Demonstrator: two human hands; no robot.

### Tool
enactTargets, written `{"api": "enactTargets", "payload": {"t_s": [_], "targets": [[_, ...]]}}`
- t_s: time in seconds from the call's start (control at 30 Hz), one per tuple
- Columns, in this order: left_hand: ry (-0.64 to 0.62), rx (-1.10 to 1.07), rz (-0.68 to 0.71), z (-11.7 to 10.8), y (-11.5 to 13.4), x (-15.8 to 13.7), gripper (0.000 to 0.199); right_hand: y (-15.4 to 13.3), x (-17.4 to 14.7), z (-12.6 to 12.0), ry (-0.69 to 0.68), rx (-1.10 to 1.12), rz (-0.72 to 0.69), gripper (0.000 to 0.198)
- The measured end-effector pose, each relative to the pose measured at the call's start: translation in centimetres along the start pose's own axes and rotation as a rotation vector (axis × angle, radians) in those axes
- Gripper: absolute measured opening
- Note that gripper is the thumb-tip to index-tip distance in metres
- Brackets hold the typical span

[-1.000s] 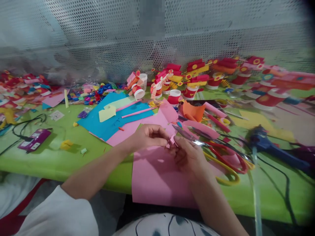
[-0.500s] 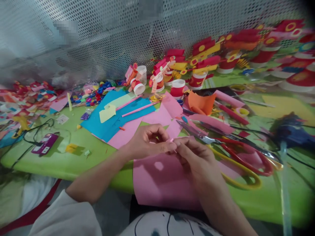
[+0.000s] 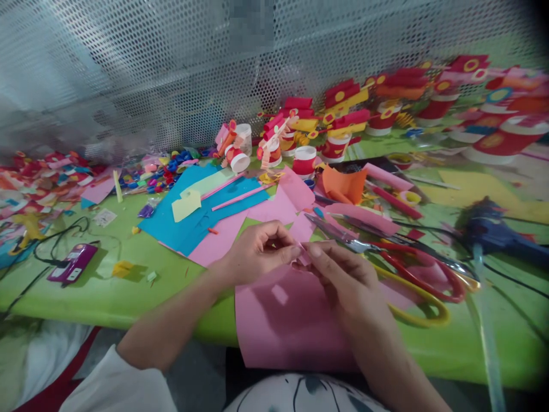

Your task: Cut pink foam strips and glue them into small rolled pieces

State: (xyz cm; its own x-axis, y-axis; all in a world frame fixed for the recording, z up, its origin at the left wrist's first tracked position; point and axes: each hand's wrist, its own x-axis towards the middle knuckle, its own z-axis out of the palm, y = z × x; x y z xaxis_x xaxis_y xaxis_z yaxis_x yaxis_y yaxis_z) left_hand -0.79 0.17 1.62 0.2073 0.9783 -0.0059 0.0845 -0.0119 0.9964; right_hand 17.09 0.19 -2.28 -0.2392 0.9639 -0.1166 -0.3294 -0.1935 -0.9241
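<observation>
Between the fingertips of both hands is a small strip of pink paper (image 3: 303, 255). My left hand (image 3: 261, 252) pinches its left end with thumb and bent forefinger. On the other end, the thumb and fingers of my right hand (image 3: 343, 274) are closed; its lower fingers are partly hidden. Below the hands a large sheet of pink paper (image 3: 291, 332) hangs over the table's front edge, with shadows of the hands on it. Right of my right hand lie scissors with red handles (image 3: 429, 280) and a yellow-handled pair (image 3: 422, 315).
A blue glue gun (image 3: 501, 226) with a clear glue stick is at the right. Blue paper (image 3: 171, 229) lies left of centre. Red-and-white cups (image 3: 304, 162) with paper parts line the back before a perforated metal screen (image 3: 171, 74). A purple power socket (image 3: 72, 264) sits at left.
The view has shifted slightly. My fingertips have moved a little apart, and more of the pink paper strip shows between them. Both hands still hold it.
</observation>
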Motion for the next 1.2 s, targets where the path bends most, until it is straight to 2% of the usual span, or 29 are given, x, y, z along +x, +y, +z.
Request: {"api": "enactTargets", "payload": {"t_s": [0.1, 0.27, 0.37, 0.53, 0.8, 0.97, 1.1, 1.2], "targets": [[-0.016, -0.102, -0.018, -0.4, -0.4, 0.1, 0.024, -0.3, -0.1, 0.5, -0.021, -0.029, -0.013, 0.017], [-0.172, -0.345, -0.090, -1.5, -1.4, 0.7, 0.027, -0.2, 0.2, 0.8, -0.002, -0.010, -0.009, 0.018], [-0.192, -0.362, -0.129, -1.9, -1.4, 0.8, 0.031, 0.0, 0.4, 0.7, 0.029, -0.004, -0.004, 0.020], [-0.085, -0.150, -0.057, -1.3, -0.6, 0.5, 0.020, 0.1, 0.3, 0.6, 0.036, -0.007, 0.020, 0.017], [0.090, -0.106, 0.018, -0.3, -0.9, 0.7, 0.015, 0.1, 0.3, 0.5, -0.018, -0.009, 0.025, 0.016], [0.085, -0.138, -0.010, -0.4, -1.2, 1.0, 0.021, 0.2, 0.4, 0.2, 0.016, 0.060, 0.036, 0.022], [0.127, -0.167, 0.010, 0.0, -1.3, 0.8, 0.020, -0.1, 0.4, 0.7, 0.021, -0.047, 0.007, 0.023], [0.107, -0.184, 0.011, 0.3, -1.3, 0.5, 0.019, -0.2, 0.5, 0.9, 0.048, -0.078, -0.022, 0.021]]}}
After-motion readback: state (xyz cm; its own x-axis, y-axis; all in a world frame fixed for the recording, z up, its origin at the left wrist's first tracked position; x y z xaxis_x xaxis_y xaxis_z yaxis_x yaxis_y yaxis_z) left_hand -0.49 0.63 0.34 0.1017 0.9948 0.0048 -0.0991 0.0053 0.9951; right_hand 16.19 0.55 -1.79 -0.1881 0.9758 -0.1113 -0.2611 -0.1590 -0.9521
